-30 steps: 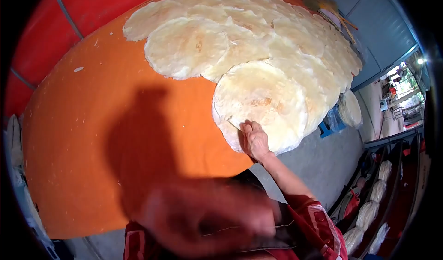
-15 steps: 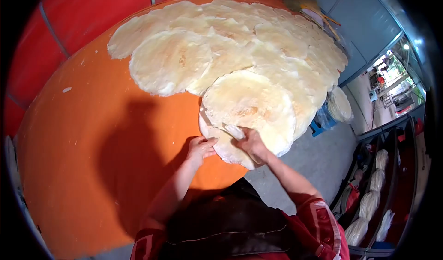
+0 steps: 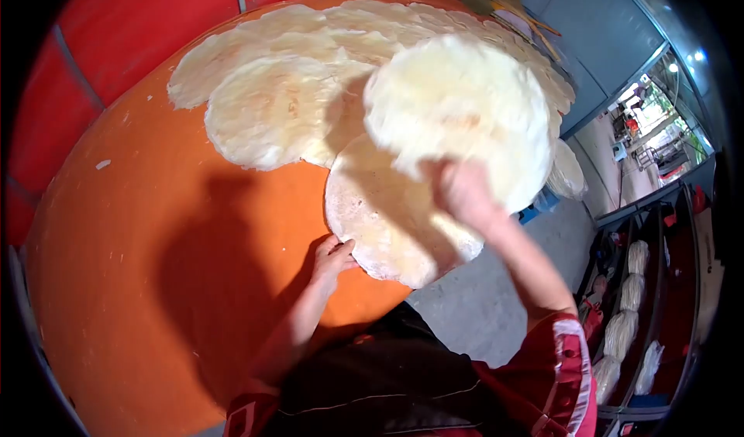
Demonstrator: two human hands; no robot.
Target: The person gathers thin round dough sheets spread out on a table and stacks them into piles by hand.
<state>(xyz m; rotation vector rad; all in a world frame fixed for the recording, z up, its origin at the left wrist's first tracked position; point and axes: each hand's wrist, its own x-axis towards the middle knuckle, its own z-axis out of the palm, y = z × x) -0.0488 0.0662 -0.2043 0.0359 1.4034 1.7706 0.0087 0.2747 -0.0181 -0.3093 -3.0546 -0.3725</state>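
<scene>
A pale round flatbread [image 3: 465,108] hangs raised above the orange table, its near edge gripped in my closed right hand [image 3: 465,193], which is blurred. Beneath it another round flatbread [image 3: 387,235] lies flat at the table's near edge, partly in shadow. My left hand [image 3: 333,256] touches this lower one at its left edge, the fingers pressed together there. Many overlapping flatbreads [image 3: 271,111] cover the far part of the table.
The orange tabletop [image 3: 139,266] curves along a red panelled wall [image 3: 147,26]. On the right, a rack [image 3: 659,328] holds several pale bundles [image 3: 620,332]. Wooden-handled tools [image 3: 527,18] lie at the far right corner, and a bagged stack [image 3: 567,172] stands beside the table.
My right hand has lifted the upper flatbread up and away, uncovering the one below. My left hand has come from a blur near my body to the lower flatbread's edge.
</scene>
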